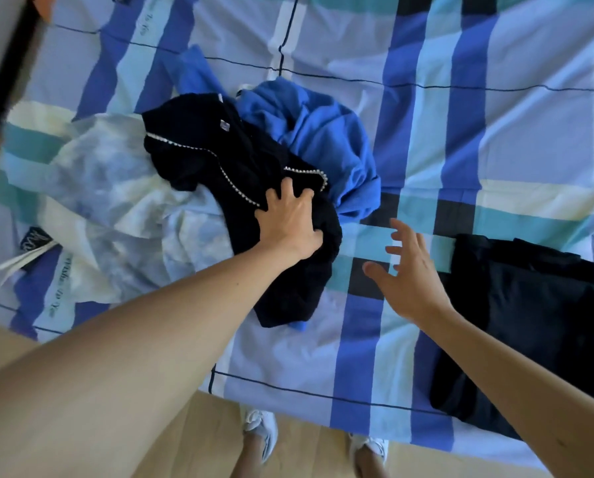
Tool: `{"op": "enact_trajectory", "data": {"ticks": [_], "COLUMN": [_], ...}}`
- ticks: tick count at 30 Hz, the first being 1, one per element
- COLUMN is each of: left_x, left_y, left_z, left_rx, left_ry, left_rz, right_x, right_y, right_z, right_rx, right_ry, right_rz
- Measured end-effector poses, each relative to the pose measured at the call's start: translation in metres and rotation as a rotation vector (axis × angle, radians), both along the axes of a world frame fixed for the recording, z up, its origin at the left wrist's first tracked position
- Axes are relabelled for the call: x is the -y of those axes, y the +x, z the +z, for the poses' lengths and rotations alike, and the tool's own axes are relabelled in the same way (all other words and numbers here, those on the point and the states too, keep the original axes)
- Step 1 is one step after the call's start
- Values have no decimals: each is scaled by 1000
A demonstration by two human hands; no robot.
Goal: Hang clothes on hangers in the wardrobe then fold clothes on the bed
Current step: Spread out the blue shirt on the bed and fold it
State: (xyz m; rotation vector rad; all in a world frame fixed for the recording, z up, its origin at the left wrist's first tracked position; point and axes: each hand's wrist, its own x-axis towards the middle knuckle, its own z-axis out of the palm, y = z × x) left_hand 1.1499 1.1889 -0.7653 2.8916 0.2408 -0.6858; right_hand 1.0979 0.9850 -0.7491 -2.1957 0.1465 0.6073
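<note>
Left hand (pixel 290 220) grips black top (pixel 199 157) on checked bedsheet (pixel 495 132).

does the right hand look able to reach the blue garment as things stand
Probably yes: the right hand hovers open and empty, and only bare bedsheet lies between it and the blue garment.

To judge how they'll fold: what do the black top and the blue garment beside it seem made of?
The black top looks a thick matte knit, fuzzy at its edges; its trim looks like small pale beads. The blue garment looks thinner matte cloth, possibly cotton, lying in soft creases.
</note>
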Motion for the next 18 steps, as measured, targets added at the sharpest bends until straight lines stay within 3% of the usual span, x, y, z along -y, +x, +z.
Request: {"op": "enact_trajectory", "data": {"ticks": [5,7,13,18], "left_x": [-60,-88,-202,-330], "left_y": [6,2,-4,-11], "left_z": [22,42,84,101], "left_rx": [41,62,138,192], "left_ry": [-319,-361,-161,149], "left_rz": [-53,-90,-213,-167], "right_x": [-19,-26,-60,-98], "right_y": [5,4,3,6], "right_z": [-7,-13,-18,-18], "right_rx": [-161,-198,-276,-279], "right_ry": [49,57,71,83], "right_rz": [-99,-132,-204,-181]}}
